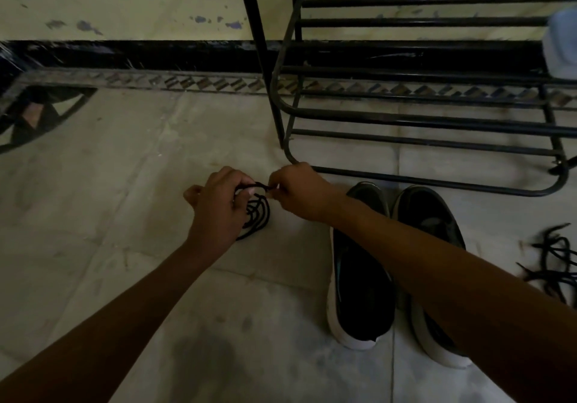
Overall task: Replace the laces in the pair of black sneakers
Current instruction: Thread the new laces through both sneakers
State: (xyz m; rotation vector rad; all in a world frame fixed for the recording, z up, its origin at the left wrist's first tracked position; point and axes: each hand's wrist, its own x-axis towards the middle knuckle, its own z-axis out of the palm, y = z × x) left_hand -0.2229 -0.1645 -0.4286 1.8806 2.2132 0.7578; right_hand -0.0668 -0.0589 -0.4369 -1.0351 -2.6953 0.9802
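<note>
Two black sneakers with white soles stand side by side on the floor at lower right, toes pointing away: the left sneaker (359, 280) and the right sneaker (429, 215), which my right forearm partly covers. To their left, my left hand (215, 212) holds a bundle of black lace (257, 215) looped in coils. My right hand (299, 193) pinches a strand at the top of that bundle. Both hands meet just above the floor. A second tangle of black laces (552, 262) lies on the floor at the far right edge.
A black metal shoe rack (421, 121) stands right behind the sneakers against the wall, with a pale shoe (562, 43) on a shelf at the right edge. The floor is pale tile (109, 199) with a dark patterned border along the wall.
</note>
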